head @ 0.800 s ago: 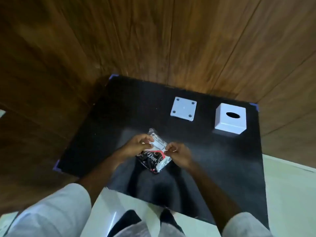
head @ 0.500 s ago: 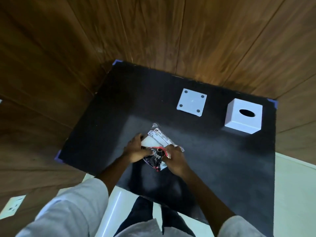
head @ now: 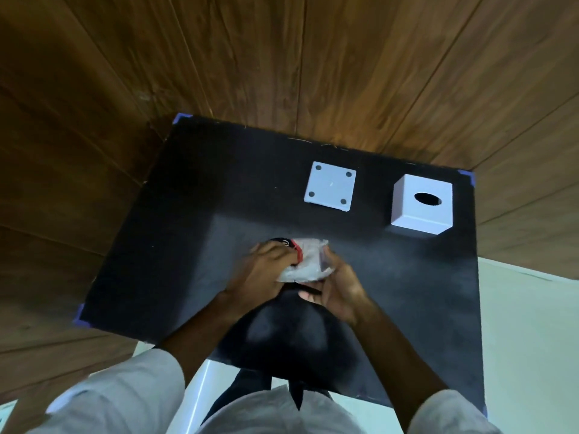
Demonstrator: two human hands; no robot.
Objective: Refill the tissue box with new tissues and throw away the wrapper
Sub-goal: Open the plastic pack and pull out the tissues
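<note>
Glossy crinkled plastic wrapper (head: 305,261), matt black mat (head: 194,233), smooth white box (head: 421,203), wood-grain panelling (head: 282,57).

A: How many views?

B: One. Head-worn wide-angle, looking steeply down and forward over the person's own chest and white sleeves.

A: Framing?

B: The black rectangular mat (head: 175,245) fills the middle; its near edge runs under the forearms, its far edge meets the brown wood-panel wall (head: 282,57). Pale floor (head: 529,324) shows at right. Both hands sit close below the lens, centre frame. Edges bend from lens distortion.
</note>
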